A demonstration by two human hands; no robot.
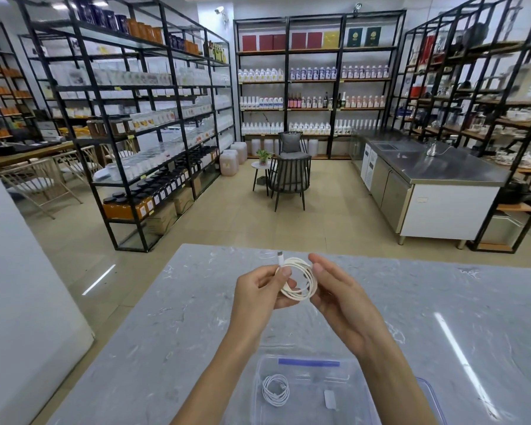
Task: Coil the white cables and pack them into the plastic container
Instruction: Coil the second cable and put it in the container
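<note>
One cable lies coiled inside the container; beyond it, left hand pinches a second cable, right hand touching it straight-fingered.

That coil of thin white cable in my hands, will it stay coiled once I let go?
Likely loosens: the thin white cable coil fans into separate loops away from the left hand pinching it. Probably light and floppy, being thin. The other white coil lying in the clear plastic container holds a rough ring, so full unwinding seems unlikely.

The plastic container runs off the bottom edge, partly hidden behind the right forearm
</note>
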